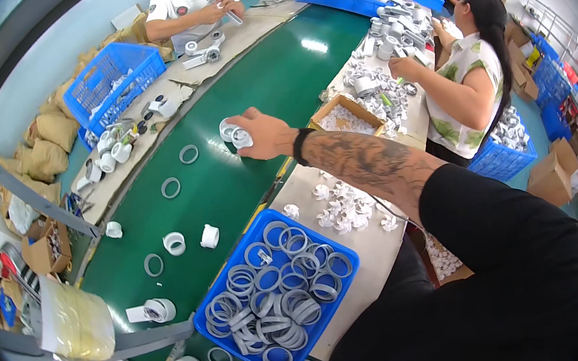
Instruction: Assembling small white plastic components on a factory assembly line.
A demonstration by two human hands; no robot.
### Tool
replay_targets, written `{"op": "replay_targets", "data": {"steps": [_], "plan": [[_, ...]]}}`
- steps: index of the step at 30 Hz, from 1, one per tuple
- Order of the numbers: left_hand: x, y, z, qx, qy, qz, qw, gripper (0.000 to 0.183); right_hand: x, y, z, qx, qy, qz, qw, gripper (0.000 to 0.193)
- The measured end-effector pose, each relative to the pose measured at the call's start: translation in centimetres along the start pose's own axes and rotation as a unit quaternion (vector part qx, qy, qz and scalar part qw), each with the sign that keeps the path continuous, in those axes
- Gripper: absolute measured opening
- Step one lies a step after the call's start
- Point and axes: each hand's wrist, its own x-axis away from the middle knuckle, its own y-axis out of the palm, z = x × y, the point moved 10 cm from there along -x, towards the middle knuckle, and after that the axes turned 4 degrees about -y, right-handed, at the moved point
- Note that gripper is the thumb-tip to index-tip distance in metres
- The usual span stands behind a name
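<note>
1. Gripping what look like two white fittings (242, 138), the right hand (266, 134) is out over the green belt (231, 188), back of the hand up, black band (301, 147) at the wrist.
2. Hand state: fingers curled in and closed against the fittings, little gap showing; fingertips partly hidden. Left hand out of frame, so its state cannot be told.
3. Fittings' place: at the belt's middle, beyond the loose grey rings (171, 188). Resting on the belt or lifted just off it: cannot tell.
4. Nearer the body: two white collars (210, 236) apart on the belt; blue tray (345, 247) heaped with more rings; small white pieces (347, 207) on the pale table.
5. Step, my reading: handling fittings at the belt; pick-up or set-down, one view won't settle it.
6. Next move, judged: calls for an even pinch on both fittings, low over the belt, as round parts could roll.
</note>
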Motion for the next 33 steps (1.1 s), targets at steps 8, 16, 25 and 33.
{"op": "replay_targets", "data": {"steps": [8, 16, 25, 33], "plan": [[0.5, 5.7, 7.3, 0.052, 0.039, -0.175, 0.982, 0.012, -0.8, 1.7, 0.9, -0.058, -0.059, 0.024, 0.996, 0.061], [0.0, 17.7, 27.5, 0.228, 0.255, -0.327, 0.881, 0.034, 9.4, -6.3, -8.6, -0.297, -0.001, -0.059, 0.953, 0.058], [1.6, 18.9, 40.3, 0.18, 0.368, -0.234, 0.882, 0.07, 14.3, -15.1, -13.7, -0.332, -0.005, 0.02, 0.943, 0.05], [2.5, 21.0, 40.3, 0.155, 0.368, -0.241, 0.884, 0.066, 16.7, -15.8, -17.0, -0.238, -0.175, 0.159, 0.942, 0.039]]}}
